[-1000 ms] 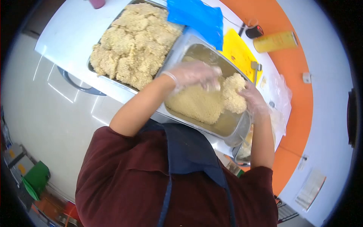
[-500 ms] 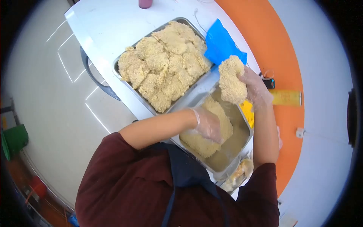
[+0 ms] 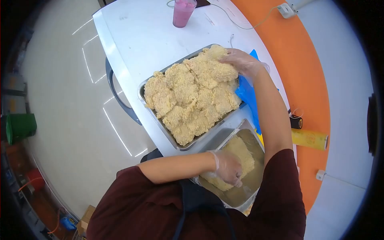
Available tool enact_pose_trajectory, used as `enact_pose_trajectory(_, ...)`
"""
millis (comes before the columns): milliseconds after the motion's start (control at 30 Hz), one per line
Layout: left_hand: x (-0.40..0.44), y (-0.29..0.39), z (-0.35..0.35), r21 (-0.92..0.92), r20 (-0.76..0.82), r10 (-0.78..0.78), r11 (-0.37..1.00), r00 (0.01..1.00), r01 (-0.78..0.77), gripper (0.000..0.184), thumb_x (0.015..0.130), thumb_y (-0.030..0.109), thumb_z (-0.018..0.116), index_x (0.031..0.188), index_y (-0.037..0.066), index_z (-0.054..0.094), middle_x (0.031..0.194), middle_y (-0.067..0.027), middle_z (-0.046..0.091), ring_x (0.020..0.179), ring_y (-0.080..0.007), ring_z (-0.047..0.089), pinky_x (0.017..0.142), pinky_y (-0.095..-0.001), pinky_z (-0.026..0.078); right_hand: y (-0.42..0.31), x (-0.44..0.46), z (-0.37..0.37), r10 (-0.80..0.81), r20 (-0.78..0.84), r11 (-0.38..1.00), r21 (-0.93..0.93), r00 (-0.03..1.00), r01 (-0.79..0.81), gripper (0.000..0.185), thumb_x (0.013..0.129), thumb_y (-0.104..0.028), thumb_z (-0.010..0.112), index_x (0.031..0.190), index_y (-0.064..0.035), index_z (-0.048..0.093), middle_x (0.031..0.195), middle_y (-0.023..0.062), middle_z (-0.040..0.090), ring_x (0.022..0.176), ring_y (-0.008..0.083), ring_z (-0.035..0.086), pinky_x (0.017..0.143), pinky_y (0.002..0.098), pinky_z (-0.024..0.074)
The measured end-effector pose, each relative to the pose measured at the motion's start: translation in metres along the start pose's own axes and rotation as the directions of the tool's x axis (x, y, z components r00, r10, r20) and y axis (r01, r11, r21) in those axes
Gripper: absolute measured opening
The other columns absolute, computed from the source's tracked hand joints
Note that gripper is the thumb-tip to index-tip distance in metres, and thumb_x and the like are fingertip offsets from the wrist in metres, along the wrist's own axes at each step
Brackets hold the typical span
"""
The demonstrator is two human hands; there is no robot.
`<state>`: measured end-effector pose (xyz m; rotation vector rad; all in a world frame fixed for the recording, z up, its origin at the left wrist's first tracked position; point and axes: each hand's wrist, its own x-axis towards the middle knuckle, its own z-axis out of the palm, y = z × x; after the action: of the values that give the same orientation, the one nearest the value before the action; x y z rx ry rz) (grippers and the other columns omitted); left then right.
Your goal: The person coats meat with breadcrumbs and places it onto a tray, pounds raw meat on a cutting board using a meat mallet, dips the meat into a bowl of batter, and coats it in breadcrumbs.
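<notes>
My left hand (image 3: 229, 168), in a clear plastic glove, is curled closed over the pale crumbs (image 3: 245, 158) in the smaller metal pan (image 3: 259, 146). Whatever lies inside its fingers is hidden. My right hand (image 3: 243, 63), gloved too, reaches over the far right corner of the large metal tray (image 3: 141, 93). Its fingers grip a breaded cutlet (image 3: 223, 72) resting on top of the pile. Several more breaded cutlets (image 3: 180, 82) are packed closely in that tray, heaped above its rim.
A blue plastic bag (image 3: 249, 96) lies beside the tray, partly behind my right arm. Farther off stand a cup of pink drink (image 3: 184, 14) and a white plug with a cable (image 3: 286, 11). A yellow roll (image 3: 310, 139) lies at the right edge of the table.
My right hand has carried a breaded cutlet from above the crumb pan to the tray's far right corner. My left hand stays over the crumbs, its fingers more curled. The view has shifted.
</notes>
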<state>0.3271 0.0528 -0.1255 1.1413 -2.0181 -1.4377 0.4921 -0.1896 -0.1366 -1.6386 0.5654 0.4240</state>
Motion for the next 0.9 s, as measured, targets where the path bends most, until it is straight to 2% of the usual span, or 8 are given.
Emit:
enact_pose_trajectory(67, 0.005, -0.004, 0.007, 0.003, -0.028, -0.007, 1.000, 1.000, 0.007, 0.050, 0.097, 0.049, 0.055, 0.094, 0.005, 0.076, 0.093, -0.0208, 0.072, 0.090, -0.0396, 0.068, 0.081, -0.0494, 0.051, -0.002, 0.011, -0.004, 0.051, 0.014, 0.950, -0.308, 0.999, -0.045, 0.051, 0.088, -0.019, 0.076, 0.132, 0.0023, 0.061, 0.120, 0.0140, 0.071, 0.106, 0.0219, 0.070, 0.090, 0.0332, 0.0565)
enact_pose_trajectory(100, 0.007, -0.006, 0.009, 0.006, -0.060, -0.009, 1.000, 0.998, 0.009, 0.052, 0.096, 0.052, 0.056, 0.092, 0.004, 0.077, 0.092, -0.0205, 0.073, 0.091, -0.0384, 0.069, 0.082, -0.0486, 0.052, -0.008, 0.013, -0.001, 0.047, 0.013, 0.951, -0.306, 0.999, -0.041, 0.051, 0.088, -0.019, 0.076, 0.132, 0.0023, 0.061, 0.120, 0.0140, 0.071, 0.106, 0.0219, 0.070, 0.090, 0.0332, 0.0565)
enact_pose_trajectory(167, 0.006, -0.007, 0.011, 0.004, -0.082, -0.003, 1.000, 0.997, 0.003, 0.052, 0.096, 0.051, 0.057, 0.092, 0.003, 0.077, 0.091, -0.0211, 0.072, 0.090, -0.0389, 0.069, 0.082, -0.0488, 0.052, -0.024, 0.013, 0.008, -0.029, -0.189, 0.674, -0.729, 0.982, -0.121, 0.051, 0.082, -0.027, 0.080, 0.119, 0.0051, 0.069, 0.108, 0.0179, 0.075, 0.098, 0.0253, 0.071, 0.086, 0.0349, 0.0549)
enact_pose_trajectory(267, 0.010, -0.011, 0.013, -0.001, -0.099, 0.034, 0.999, 0.994, -0.035, 0.051, 0.095, 0.049, 0.058, 0.092, 0.002, 0.076, 0.090, -0.0221, 0.072, 0.089, -0.0399, 0.069, 0.082, -0.0494, 0.052, -0.016, 0.019, 0.005, -0.235, -0.219, 0.554, -0.831, 0.947, -0.055, 0.056, 0.079, -0.036, 0.081, 0.114, 0.0057, 0.072, 0.103, 0.0208, 0.075, 0.095, 0.0283, 0.072, 0.087, 0.0368, 0.0543)
enact_pose_trajectory(500, 0.019, -0.018, 0.019, 0.013, -0.088, 0.078, 0.997, 0.993, -0.077, 0.050, 0.093, 0.048, 0.061, 0.091, 0.000, 0.074, 0.090, -0.0238, 0.071, 0.088, -0.0415, 0.068, 0.080, -0.0510, 0.050, -0.004, 0.007, 0.001, -0.255, -0.278, 0.603, -0.794, 0.926, -0.073, 0.042, 0.094, -0.031, 0.069, 0.121, 0.0008, 0.071, 0.114, 0.0227, 0.074, 0.102, 0.0320, 0.072, 0.092, 0.0385, 0.0528)
enact_pose_trajectory(700, 0.013, -0.008, 0.012, -0.072, -0.030, 0.013, 0.997, 0.999, -0.015, 0.047, 0.098, 0.045, 0.058, 0.101, 0.000, 0.072, 0.101, -0.0254, 0.070, 0.099, -0.0419, 0.066, 0.087, -0.0521, 0.049, 0.013, -0.025, 0.026, -0.357, -0.165, 0.550, -0.833, 0.920, 0.064, 0.044, 0.102, -0.029, 0.056, 0.135, -0.0003, 0.063, 0.127, 0.0273, 0.068, 0.125, 0.0329, 0.062, 0.107, 0.0383, 0.0456)
enact_pose_trajectory(800, 0.011, -0.006, 0.012, -0.071, -0.060, -0.017, 0.997, 0.998, 0.013, 0.046, 0.099, 0.044, 0.058, 0.104, 0.001, 0.073, 0.101, -0.0246, 0.071, 0.100, -0.0420, 0.067, 0.089, -0.0510, 0.049, 0.013, -0.029, 0.019, -0.159, -0.268, 0.713, -0.697, 0.950, -0.077, 0.047, 0.103, -0.026, 0.054, 0.143, -0.0002, 0.056, 0.130, 0.0270, 0.066, 0.128, 0.0330, 0.061, 0.110, 0.0391, 0.0438)
enact_pose_trajectory(900, 0.008, 0.000, 0.007, 0.027, -0.120, 0.002, 1.000, 0.993, 0.001, 0.045, 0.099, 0.043, 0.058, 0.107, 0.001, 0.073, 0.102, -0.0246, 0.072, 0.100, -0.0419, 0.067, 0.090, -0.0500, 0.050, 0.030, -0.048, 0.007, -0.445, -0.208, 0.607, -0.785, 0.871, 0.122, 0.048, 0.103, -0.030, 0.055, 0.140, 0.0021, 0.057, 0.129, 0.0259, 0.067, 0.123, 0.0350, 0.063, 0.108, 0.0411, 0.0442)
